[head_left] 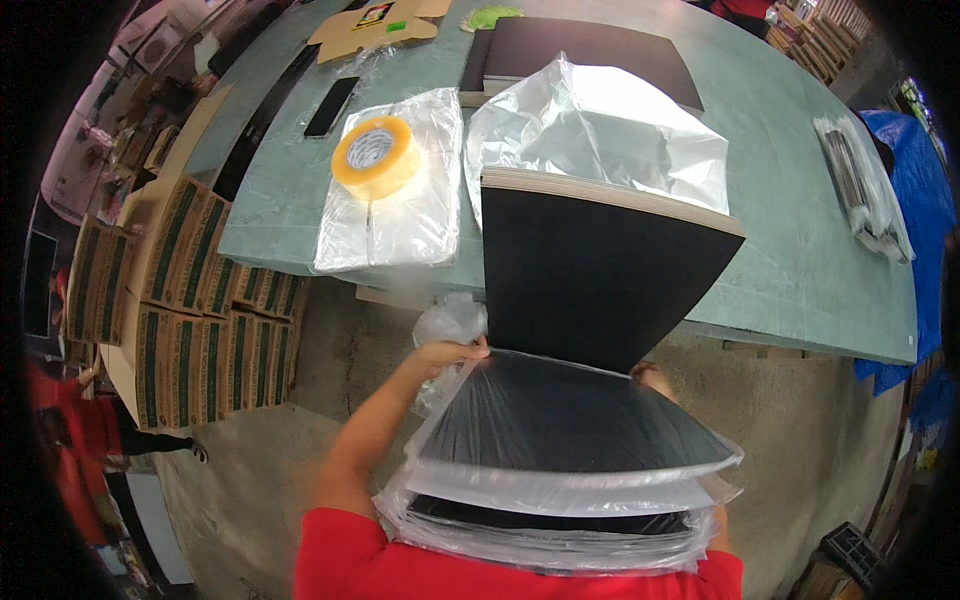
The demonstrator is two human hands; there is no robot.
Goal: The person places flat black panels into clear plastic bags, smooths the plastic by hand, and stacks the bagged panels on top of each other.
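Near the left end of the grey-green surface's near edge, a round yellow roll of tape lies on a flat pile of clear plastic bags; farther right, below that edge, the left hand, its forearm slanting up and inward, pinches the left corner of a clear film bag's mouth. Between the hands, a thick black rectangular stack with pale edges rises from that mouth to the middle of the near edge. The right hand curls at the mouth's right corner, too hidden to tell its grip.
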